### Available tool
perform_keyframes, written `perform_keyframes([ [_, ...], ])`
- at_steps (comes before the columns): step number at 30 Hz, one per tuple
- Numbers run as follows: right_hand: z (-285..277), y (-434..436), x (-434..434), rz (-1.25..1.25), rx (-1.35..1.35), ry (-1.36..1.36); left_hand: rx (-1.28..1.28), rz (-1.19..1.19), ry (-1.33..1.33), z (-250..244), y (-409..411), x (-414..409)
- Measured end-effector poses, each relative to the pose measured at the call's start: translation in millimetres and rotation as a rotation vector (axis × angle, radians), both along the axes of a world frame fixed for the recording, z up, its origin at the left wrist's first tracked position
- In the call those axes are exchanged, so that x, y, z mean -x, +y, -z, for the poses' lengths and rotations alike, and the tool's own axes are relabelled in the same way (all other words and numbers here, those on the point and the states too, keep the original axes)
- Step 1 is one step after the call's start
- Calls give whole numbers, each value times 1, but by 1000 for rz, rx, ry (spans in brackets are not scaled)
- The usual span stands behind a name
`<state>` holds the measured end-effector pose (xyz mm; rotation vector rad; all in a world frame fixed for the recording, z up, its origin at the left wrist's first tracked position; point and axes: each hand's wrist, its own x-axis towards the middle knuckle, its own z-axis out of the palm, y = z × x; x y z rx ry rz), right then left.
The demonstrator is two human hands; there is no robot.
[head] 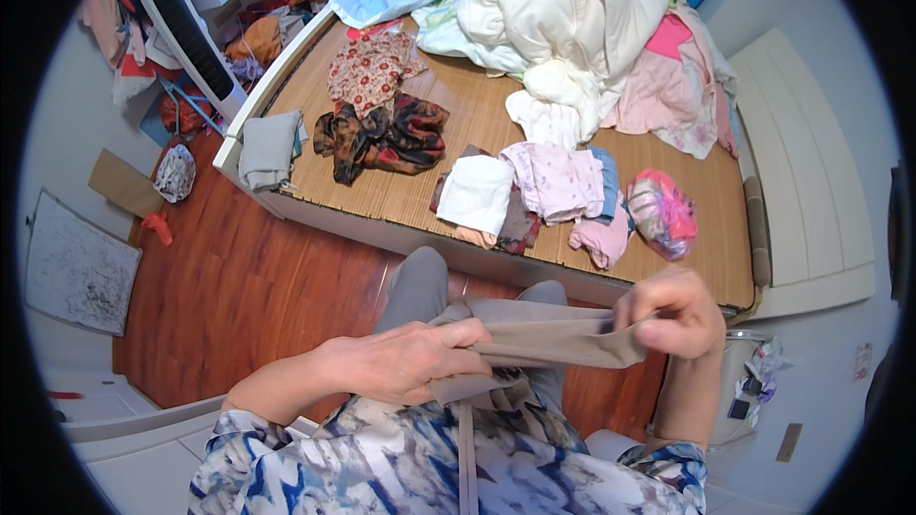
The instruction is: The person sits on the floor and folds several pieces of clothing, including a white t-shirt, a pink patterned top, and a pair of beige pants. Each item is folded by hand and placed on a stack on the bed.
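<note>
A taupe cloth garment (551, 340) is stretched between my two hands above my lap. My left hand (415, 361) grips its left end, with a loose flap hanging below the fingers. At the other end my right hand (676, 311) pinches the cloth, the fingers curled and slightly blurred. A long thin strip of similar colour (467, 458) hangs down over my patterned shirt. Beyond my knees, on the bed's edge, lie a folded white cloth (476, 189), a folded pale pink printed garment (554, 182) and a clear plastic bag with pink contents (662, 214).
The bed's bamboo mat (472, 100) bears a dark patterned cloth (386, 132), a red-flowered cloth (372, 71), folded grey cloth (270, 150) and a heaped white quilt (565, 21). A tower fan (193, 43) stands left of the bed. A white headboard (805, 179) rises at right.
</note>
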<state>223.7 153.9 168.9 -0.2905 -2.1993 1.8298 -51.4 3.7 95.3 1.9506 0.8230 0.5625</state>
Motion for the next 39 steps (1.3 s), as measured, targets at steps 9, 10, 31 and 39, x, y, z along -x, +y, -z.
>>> perform_keyframes([
  [9,17,-21,30,-212,-512,-499,-220,-80,43,-13,-3,-13],
  [10,19,-21,31,-220,-519,-519,-231,-79,44,-13,-3,-14],
  [31,67,-16,27,3,356,-369,-235,-130,-60,-2,-16,-16],
  [39,27,13,16,345,328,-270,-150,23,-228,15,-43,-6],
])
